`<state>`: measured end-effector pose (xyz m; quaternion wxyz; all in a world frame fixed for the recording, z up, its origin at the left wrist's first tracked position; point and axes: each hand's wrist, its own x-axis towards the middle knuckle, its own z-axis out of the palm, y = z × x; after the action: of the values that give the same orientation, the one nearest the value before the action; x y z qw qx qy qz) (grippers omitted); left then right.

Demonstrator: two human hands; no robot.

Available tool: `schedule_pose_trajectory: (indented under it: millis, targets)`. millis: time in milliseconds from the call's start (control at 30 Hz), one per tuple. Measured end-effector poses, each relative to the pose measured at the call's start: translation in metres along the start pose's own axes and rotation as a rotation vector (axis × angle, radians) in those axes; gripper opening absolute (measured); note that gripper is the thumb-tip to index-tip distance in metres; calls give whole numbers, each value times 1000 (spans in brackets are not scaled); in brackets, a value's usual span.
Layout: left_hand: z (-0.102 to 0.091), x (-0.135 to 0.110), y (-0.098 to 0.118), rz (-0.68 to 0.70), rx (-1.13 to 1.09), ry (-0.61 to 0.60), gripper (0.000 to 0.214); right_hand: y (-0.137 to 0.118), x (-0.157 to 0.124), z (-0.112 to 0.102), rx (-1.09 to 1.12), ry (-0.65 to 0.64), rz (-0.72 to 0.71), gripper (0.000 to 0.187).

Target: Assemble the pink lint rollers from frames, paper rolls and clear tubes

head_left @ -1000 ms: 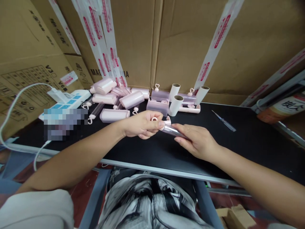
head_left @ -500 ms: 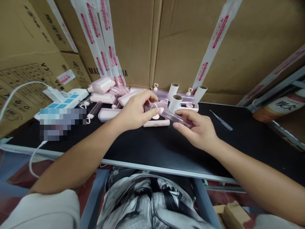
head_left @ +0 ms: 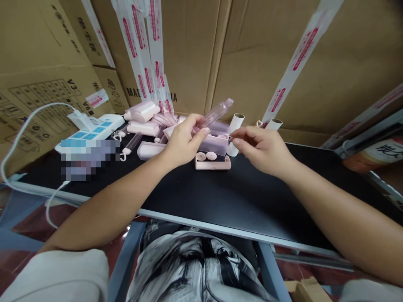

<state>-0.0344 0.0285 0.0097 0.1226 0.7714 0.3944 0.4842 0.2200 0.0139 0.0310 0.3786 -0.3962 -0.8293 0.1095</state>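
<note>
My left hand (head_left: 189,141) is closed around the lower end of a clear pinkish tube (head_left: 218,112), which tilts up to the right with its narrow tip at the top. My right hand (head_left: 262,149) has its thumb and fingers pinched together beside the white cardboard tubes (head_left: 236,121); what is between the fingertips is too small to make out. Between the hands lies a translucent lilac case (head_left: 214,145). In front of it on the black table sits a pale pink tray-like piece (head_left: 213,165) with two round pink discs (head_left: 210,156).
Pink cases (head_left: 143,111) are heaped at the back left, near small tubes with hooked caps (head_left: 132,144). A white power strip (head_left: 107,121) with a plugged-in cable stands further left. Cardboard boxes (head_left: 267,50) wall the back, and a labelled bottle (head_left: 374,151) is at far right.
My right hand has let go of the clear tube and moved beside the white tubes. The clear tube is now in my left hand alone, swung upward. The view has shifted slightly.
</note>
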Motion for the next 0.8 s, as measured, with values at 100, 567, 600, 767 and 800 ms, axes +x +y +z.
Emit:
schedule_pose_trajectory:
  millis: [100, 567, 600, 767, 800]
  targets:
    - [8, -4, -4, -10, -151, 14, 38, 8, 18, -14, -304, 32, -91, 24]
    - [24, -12, -6, -114, -376, -81, 32, 74, 20, 1, -429, -103, 53, 56]
    - [25, -12, -6, -141, -422, -87, 32, 74, 20, 1, -423, -101, 48, 54]
    - [22, -10, 5, -353, -622, -144, 33, 70, 20, 1, -431, -105, 4, 50]
    - [21, -9, 8, -379, -646, -145, 33, 71, 20, 2, -433, -103, 3, 50]
